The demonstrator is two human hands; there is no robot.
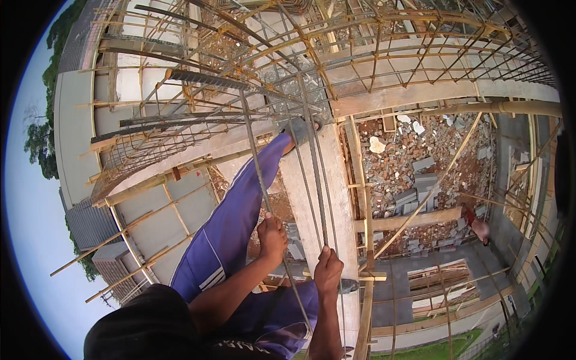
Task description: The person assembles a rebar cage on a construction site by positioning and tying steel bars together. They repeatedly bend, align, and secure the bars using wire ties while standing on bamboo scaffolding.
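Observation:
My left hand (pixel 272 237) is closed around a long steel rebar rod (pixel 257 162), which runs from the upright bars ahead, past my leg, to the lower edge. My right hand (pixel 328 267) is closed on another rebar rod (pixel 313 150) lying along the pale beam formwork (pixel 327 195). A thinner rod runs close beside that one; I cannot tell whether my fingers also take it in. Both far rod ends reach the junction of bars near my front shoe (pixel 298 129). My other shoe (pixel 348 285) stands on the boards by my right hand.
Rebar cages (pixel 420 57) extend right and left (pixel 150 147) from the junction. Thick ribbed bars (pixel 204 78) jut out ahead. Far below on the right lie rubble (pixel 390 168) and grey blocks (pixel 420 189), where another person (pixel 478 228) is. Wooden struts (pixel 441 180) cross the drop.

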